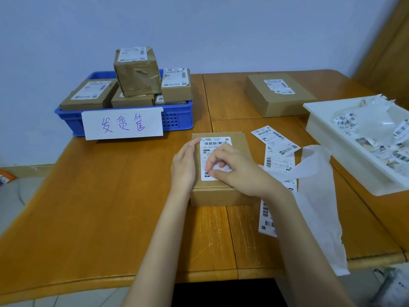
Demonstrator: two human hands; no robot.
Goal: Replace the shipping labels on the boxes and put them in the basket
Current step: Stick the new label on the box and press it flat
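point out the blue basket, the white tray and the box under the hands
blue basket (177,120): head view, its front wall
white tray (321,127): head view, its near side wall
box (221,196): head view, its front face

A plain pale blue-white wall (221,29) rises beyond the glossy orange-brown wooden table (99,207). Grey tiled floor (13,196) shows left; a wooden panel (387,52) stands far right.

We saw a brown cardboard box (218,191) at the centre of the frame, its white label (215,159) printed with black barcodes. At upper left the basket (177,119) was bright blue, a white sign (122,125) on it lettered in purple. The table (99,196) was orange-brown wood. At right the tray (345,149) was white, holding white scraps (374,138) striped with black barcodes. The wall (221,29) was pale blue-grey
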